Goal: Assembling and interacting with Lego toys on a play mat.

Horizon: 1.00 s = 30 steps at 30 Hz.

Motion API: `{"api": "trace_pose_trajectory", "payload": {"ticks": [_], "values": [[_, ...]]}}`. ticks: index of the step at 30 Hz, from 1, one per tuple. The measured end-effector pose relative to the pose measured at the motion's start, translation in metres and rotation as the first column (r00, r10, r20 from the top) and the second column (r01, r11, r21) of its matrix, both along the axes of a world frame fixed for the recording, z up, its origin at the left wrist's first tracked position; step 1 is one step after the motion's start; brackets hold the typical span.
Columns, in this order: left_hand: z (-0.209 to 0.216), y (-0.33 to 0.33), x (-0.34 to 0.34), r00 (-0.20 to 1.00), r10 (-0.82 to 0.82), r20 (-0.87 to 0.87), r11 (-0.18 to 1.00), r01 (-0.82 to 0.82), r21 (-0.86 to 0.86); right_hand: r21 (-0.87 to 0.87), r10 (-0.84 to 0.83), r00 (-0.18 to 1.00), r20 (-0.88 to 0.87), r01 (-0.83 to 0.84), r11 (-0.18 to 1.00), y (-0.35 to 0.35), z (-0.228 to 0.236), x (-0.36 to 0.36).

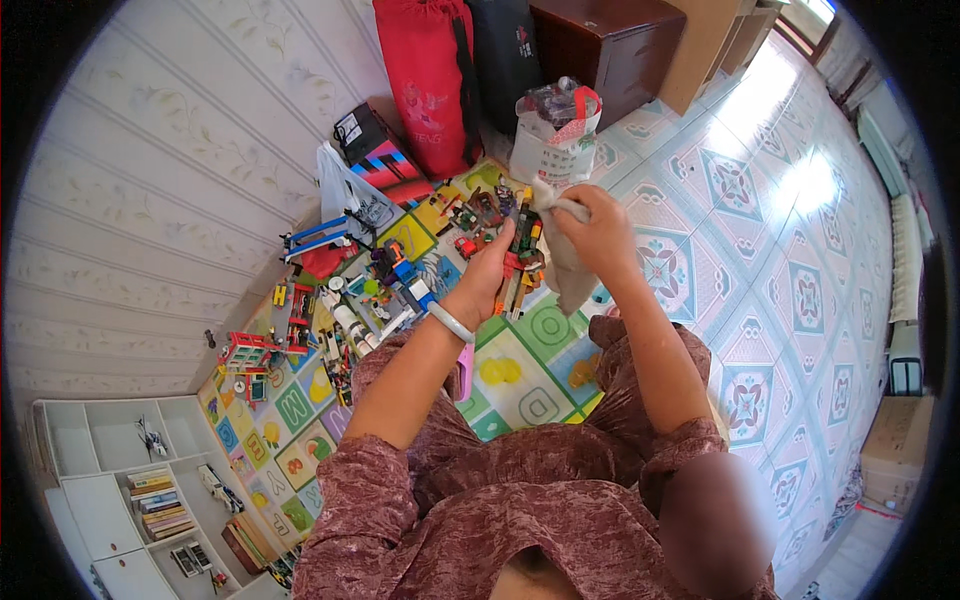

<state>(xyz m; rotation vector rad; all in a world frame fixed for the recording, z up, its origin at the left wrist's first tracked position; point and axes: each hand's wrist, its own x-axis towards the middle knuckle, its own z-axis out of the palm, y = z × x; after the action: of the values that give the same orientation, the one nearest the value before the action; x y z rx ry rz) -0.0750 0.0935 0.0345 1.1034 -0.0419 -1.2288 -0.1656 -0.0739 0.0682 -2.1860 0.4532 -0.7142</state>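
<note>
In front of me, my left hand (pixel 484 277) is wrapped round a toy building-brick model (pixel 524 248) with dark green, yellow and orange parts. My right hand (pixel 602 232) grips a beige-grey cloth (pixel 570 277), which hangs down beside the model. The cloth's bunched upper end touches or lies very close to the model's top; I cannot tell which. Several more brick models stand beyond and to the left of my left hand, among them a small red toy car (pixel 466 246) and a blue and white toy vehicle (pixel 410 280).
A colourful play mat (pixel 520 385) lies under the toys. At the back are a white plastic bag (pixel 553 150), a red drawstring bag (pixel 430 90) and a dark box (pixel 372 140). Patterned tiles (pixel 740 310) stretch right. A white shelf (pixel 110 480) with books stands near left.
</note>
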Motion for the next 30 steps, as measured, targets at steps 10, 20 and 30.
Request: {"api": "trace_pose_trajectory", "payload": {"ticks": [10, 20, 30], "values": [[-0.012, -0.017, 0.002, 1.000, 0.019, 0.009, 0.999, -0.019, 0.027, -0.232, 0.154, 0.987, -0.035, -0.158, 0.960, 0.001, -0.013, 0.006], [-0.021, -0.013, 0.014, 0.992, -0.127, -0.012, 0.991, 0.126, -0.047, -0.108, -0.087, 0.992, 0.090, 0.097, 0.989, -0.018, -0.016, 0.015], [-0.018, -0.018, 0.009, 1.000, 0.018, 0.022, 1.000, -0.017, -0.021, 0.067, 0.172, 0.985, -0.030, -0.170, 0.983, 0.000, -0.034, 0.010]]}}
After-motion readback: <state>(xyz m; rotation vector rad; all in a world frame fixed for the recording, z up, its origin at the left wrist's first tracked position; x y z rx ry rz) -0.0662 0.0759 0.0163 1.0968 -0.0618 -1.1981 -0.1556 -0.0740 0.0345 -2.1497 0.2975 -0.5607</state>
